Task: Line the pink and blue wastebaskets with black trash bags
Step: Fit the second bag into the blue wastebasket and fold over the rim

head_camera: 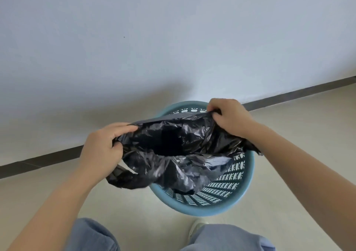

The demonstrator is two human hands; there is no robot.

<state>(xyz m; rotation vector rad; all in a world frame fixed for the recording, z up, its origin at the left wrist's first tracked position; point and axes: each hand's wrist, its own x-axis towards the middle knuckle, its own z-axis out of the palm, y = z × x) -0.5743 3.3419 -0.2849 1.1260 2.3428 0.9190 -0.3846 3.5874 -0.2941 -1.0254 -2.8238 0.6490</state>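
A blue perforated wastebasket stands on the pale floor close to the wall. A black trash bag hangs open over its mouth, its lower part sagging inside the basket. My left hand grips the bag's left edge, outside the basket's rim. My right hand pinches the bag's far right edge above the back rim. One bag handle droops below my left hand. No pink wastebasket is in view.
A white wall with a dark baseboard runs just behind the basket. My knees in blue jeans and a white shoe are near the basket's front.
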